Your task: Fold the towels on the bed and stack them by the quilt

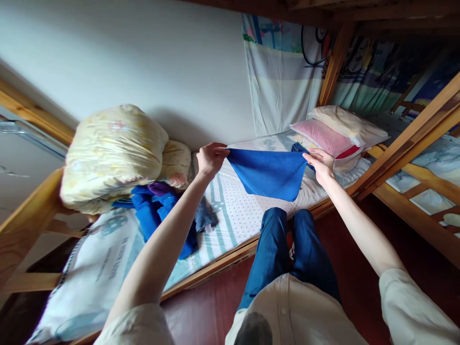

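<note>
A blue cloth [269, 175] is stretched out above the bed, its top edge nearly level and its lower part hanging free. My left hand [212, 159] is closed on the cloth's upper left corner. At the upper right corner, my right hand [319, 164] pinches the cloth between thumb and fingers. Behind that corner lies another dark blue item [298, 147], partly hidden. A heap of blue clothes [149, 211] rests on the mattress to the left, partly behind my left forearm, with a grey-blue folded piece [205, 216] beside it.
A big yellow quilt bundle [115, 158] sits at the bed's left end, above a white pillow [108, 258]. Pink and white pillows [328, 136] are stacked at the right end. A wooden bed rail [215, 270] runs along the front; a slanting wooden post [409, 134] stands right.
</note>
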Motion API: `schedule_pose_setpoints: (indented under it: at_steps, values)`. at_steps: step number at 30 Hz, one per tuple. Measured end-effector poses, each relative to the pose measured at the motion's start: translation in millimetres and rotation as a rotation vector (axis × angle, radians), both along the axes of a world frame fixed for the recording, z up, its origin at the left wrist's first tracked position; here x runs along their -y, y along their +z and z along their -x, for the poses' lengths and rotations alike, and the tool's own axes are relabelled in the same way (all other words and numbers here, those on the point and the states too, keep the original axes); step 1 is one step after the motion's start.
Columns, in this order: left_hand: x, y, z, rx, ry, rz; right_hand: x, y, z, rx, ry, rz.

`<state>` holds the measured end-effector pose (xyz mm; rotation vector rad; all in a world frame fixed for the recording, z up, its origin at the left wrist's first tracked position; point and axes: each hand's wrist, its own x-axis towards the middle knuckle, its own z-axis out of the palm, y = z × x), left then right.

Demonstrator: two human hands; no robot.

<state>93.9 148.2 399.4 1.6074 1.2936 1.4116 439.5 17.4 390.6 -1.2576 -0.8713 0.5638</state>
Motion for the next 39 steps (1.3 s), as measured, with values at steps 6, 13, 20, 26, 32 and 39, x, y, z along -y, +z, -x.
schedule_pose_setpoints:
  at_steps: [6,13,20,26,32,39]
  values:
    - [-1.7,-15.1,1.0,0.048,-0.048,0.027,2.1,-1.4,-6.0,0.014,0.023,0.019]
    - [-5.6,-32.2,16.5,0.274,-0.197,0.095,2.6,-8.6,-20.7,0.066,0.113,0.132]
    - [-14.7,-60.0,48.5,0.168,-0.193,0.248,-29.9,-25.9,-34.9,0.079,0.236,0.21]
    - [-50.7,-98.5,54.7,0.089,-0.098,0.365,-97.8,-64.7,-22.7,0.056,0.31,0.275]
    - [-114.9,-110.2,47.5,0.158,0.011,0.2,-172.0,-94.5,-1.6,0.123,0.317,0.19]
    - [-120.8,-104.6,65.8,-0.01,0.017,0.02,-189.8,-122.1,7.4,0.193,0.348,0.163]
